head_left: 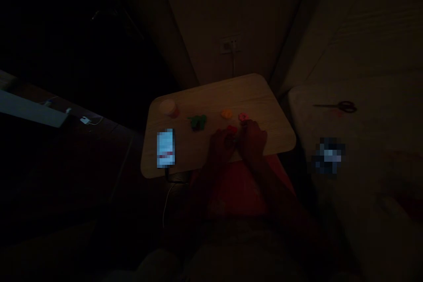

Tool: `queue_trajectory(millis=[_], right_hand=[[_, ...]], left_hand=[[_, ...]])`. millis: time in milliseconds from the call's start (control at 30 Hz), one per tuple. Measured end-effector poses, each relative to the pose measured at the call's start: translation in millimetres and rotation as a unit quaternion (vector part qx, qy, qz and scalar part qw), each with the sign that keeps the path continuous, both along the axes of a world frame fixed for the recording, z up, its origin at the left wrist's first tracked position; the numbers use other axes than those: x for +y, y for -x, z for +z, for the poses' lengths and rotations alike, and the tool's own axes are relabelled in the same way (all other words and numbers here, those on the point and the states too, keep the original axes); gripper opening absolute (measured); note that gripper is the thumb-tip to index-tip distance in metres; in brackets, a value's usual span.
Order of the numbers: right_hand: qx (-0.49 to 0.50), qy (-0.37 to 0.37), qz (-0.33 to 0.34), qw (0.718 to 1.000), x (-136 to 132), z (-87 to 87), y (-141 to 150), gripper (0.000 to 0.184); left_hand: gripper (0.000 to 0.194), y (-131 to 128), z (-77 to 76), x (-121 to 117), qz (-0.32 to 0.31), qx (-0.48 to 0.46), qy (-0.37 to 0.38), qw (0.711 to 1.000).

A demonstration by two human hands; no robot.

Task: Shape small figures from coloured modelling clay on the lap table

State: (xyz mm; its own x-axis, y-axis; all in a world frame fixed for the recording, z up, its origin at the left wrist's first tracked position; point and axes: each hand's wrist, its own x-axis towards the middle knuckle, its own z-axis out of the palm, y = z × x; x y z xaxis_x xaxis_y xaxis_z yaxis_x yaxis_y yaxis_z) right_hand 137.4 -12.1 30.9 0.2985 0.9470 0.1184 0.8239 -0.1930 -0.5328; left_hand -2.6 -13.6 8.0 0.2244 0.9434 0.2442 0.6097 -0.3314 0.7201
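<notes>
The view is very dark. My left hand (220,144) is curled near the front edge of the small table, its fingers closed at a small red piece (231,129) that may be clay or plastic. Close beside it, my right hand (253,142) is closed too, fingertips pointing down and inward; what they pinch, if anything, is hidden. Just beyond the right hand lies a pink flower-shaped piece (243,116). An orange lump (226,113) rests behind the red piece, and a green irregular piece (198,122) sits to the left.
A light wooden table (261,92) with rounded corners carries everything. On its left stand a tub or cup (169,108) and a lit phone (165,148), with a cable below. A wall socket (230,45) is behind. Scissors (345,106) lie on the surface at right.
</notes>
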Motion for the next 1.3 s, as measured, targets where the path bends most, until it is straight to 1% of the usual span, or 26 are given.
queue_trajectory(millis=[167, 333, 433, 533, 600, 733, 833, 967, 1067, 1167, 1300], right_hand=[[-0.036, 0.017, -0.003, 0.999, 2, 1.4, 3, 0.028], [-0.040, 0.010, 0.002, 0.999, 4, 0.1, 4, 0.030], [-0.007, -0.006, 0.003, 1.000, 4, -1.6, 1, 0.031], [0.055, -0.043, -0.004, 0.998, 3, -2.9, -6, 0.031], [0.081, -0.069, -0.012, 0.994, 2, -3.8, -12, 0.031], [0.089, -0.089, -0.020, 0.992, 0, -5.9, -20, 0.029], [0.098, -0.094, -0.011, 0.991, -1, -6.3, -21, 0.028], [0.086, -0.079, -0.003, 0.993, -2, -5.2, -17, 0.027], [0.064, -0.056, -0.002, 0.996, -2, -4.4, -12, 0.027], [0.038, -0.041, 0.014, 0.998, -2, -3.9, -7, 0.027], [-0.007, -0.020, 0.022, 1.000, -1, -3.3, -1, 0.026]], left_hand=[[0.034, 0, 0.3, -1, -0.002, -0.003, 0.003, 1.000], [0.033, 0, -0.5, -1, -0.002, -0.006, 0.005, 1.000], [0.031, 0, -0.7, 0, -0.004, -0.004, -0.001, 1.000], [0.023, 0, -0.6, 1, -0.014, 0.004, -0.018, 1.000], [0.018, 0, -0.5, 1, -0.031, 0.005, -0.035, 0.999], [0.012, 1, 0.0, 1, -0.058, -0.016, -0.038, 0.997], [0.009, 2, 1.6, -1, -0.047, -0.041, -0.030, 0.998], [0.009, 1, 5.1, -4, -0.032, -0.061, -0.018, 0.998], [0.016, 0, 7.1, -4, -0.025, -0.062, 0.002, 0.998], [0.024, 0, 8.0, -3, -0.014, -0.037, -0.002, 0.999], [0.025, -1, 8.8, -3, -0.011, -0.003, -0.004, 1.000]])
